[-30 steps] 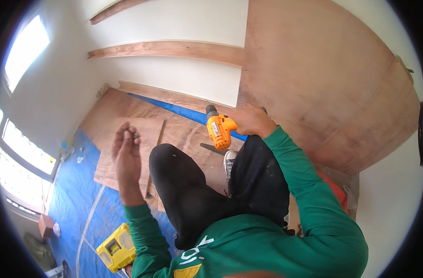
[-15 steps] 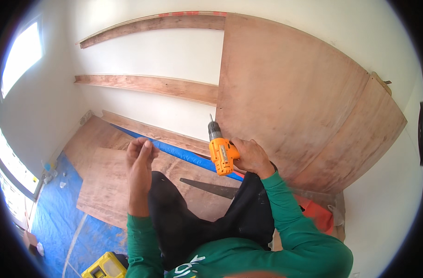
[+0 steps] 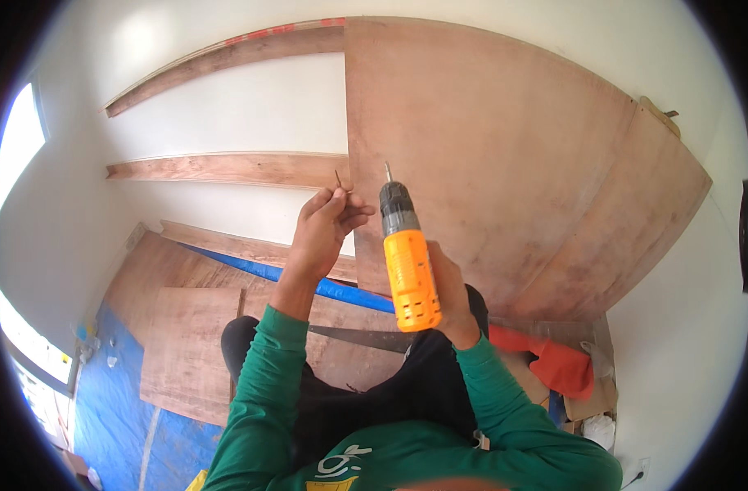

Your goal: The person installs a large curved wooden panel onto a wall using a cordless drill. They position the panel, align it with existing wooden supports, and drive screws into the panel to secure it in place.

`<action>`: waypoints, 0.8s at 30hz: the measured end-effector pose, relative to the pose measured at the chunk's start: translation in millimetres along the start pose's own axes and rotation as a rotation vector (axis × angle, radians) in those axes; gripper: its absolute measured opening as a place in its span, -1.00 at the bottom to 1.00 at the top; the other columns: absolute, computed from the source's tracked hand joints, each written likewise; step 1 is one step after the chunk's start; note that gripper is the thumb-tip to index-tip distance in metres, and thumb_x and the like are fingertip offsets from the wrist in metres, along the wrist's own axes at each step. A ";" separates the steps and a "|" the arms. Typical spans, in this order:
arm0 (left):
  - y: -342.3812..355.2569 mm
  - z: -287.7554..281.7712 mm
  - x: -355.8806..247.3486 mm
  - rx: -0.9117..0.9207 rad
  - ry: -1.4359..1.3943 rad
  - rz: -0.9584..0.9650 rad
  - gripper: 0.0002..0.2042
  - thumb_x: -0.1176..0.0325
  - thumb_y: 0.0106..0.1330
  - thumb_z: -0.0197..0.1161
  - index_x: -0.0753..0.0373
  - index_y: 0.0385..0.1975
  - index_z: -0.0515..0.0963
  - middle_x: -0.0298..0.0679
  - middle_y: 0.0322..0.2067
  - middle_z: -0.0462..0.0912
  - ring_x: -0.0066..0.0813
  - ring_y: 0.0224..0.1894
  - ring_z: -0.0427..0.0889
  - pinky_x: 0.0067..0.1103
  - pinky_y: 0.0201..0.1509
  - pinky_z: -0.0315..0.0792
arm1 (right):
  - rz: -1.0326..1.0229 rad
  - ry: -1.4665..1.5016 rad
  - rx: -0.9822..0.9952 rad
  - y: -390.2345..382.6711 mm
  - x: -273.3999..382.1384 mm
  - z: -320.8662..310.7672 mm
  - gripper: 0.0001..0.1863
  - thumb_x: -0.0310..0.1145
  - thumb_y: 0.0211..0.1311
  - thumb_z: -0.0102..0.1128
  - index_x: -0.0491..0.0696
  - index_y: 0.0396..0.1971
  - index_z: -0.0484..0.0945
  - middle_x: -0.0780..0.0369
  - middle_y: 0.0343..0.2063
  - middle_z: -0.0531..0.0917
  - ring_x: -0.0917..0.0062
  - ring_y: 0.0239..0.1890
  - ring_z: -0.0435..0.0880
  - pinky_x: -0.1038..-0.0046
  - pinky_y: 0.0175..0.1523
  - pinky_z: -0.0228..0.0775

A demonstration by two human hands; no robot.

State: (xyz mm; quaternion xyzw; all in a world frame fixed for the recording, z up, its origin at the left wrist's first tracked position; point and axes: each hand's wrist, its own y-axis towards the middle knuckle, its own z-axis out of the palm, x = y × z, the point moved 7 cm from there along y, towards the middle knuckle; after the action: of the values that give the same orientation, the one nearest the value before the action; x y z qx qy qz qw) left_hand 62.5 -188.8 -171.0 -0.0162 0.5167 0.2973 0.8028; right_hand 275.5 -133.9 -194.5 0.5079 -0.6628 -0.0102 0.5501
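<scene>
My right hand (image 3: 449,286) is wrapped round an orange cordless drill (image 3: 411,270), whose black chuck and bit point up toward the wall. Between the thumb and fingertips of my left hand (image 3: 326,219) a thin screw (image 3: 338,178) is pinched, its tip upward. That hand is near the left edge of a large plywood panel (image 3: 505,147) on the wall. Just behind it runs the middle wooden batten (image 3: 235,169), which meets the panel's edge. The drill is in front of the panel, and I cannot tell whether the bit touches it.
An upper batten (image 3: 227,69) and a lower batten (image 3: 218,240) also run along the white wall. Plywood sheets (image 3: 186,344) and a handsaw (image 3: 366,337) lie below. Blue tarp (image 3: 108,409) covers floor at left; red cloth (image 3: 558,366) lies at right.
My left hand has moved up and right toward the panel's edge, and the screw now shows in it. The drill has shifted slightly right and appears closer. The view has turned a little.
</scene>
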 end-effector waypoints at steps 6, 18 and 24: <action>16.0 35.0 1.6 0.191 -0.013 -0.004 -0.74 0.25 0.72 0.06 0.32 0.08 0.55 -0.16 -0.06 0.72 -0.30 0.02 0.75 -0.39 0.26 0.59 | 0.080 0.113 -0.038 -1.9 14.2 -16.9 -0.41 -0.17 0.18 0.60 -0.08 0.11 0.51 0.15 -0.17 0.76 0.32 -0.15 0.81 0.40 -0.05 0.62; 31.6 33.2 23.6 0.137 -0.419 -0.179 -0.76 0.23 0.74 0.00 0.24 -0.13 0.51 -0.22 -0.19 0.61 -0.16 0.11 0.66 -0.34 0.24 0.59 | 0.213 0.244 0.015 -17.5 4.9 -8.9 -0.63 -0.34 0.31 0.50 -0.08 0.01 0.56 0.24 -0.24 0.73 0.46 -0.26 0.78 0.49 -0.12 0.60; 30.3 40.9 20.9 0.164 -0.471 -0.177 -0.79 0.27 0.74 0.00 0.26 -0.15 0.46 -0.24 -0.26 0.56 -0.30 -0.05 0.62 -0.40 0.14 0.58 | 0.134 0.103 0.013 -18.5 7.3 -2.8 -0.57 -0.30 0.20 0.57 -0.06 -0.02 0.55 0.20 -0.26 0.73 0.38 -0.25 0.79 0.45 -0.11 0.58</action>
State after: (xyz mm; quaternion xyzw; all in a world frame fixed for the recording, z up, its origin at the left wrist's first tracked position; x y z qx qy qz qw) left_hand 87.1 -140.7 -160.9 0.0734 0.3347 0.1787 0.9223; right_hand 290.7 -146.2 -198.7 0.4658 -0.6662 0.0569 0.5796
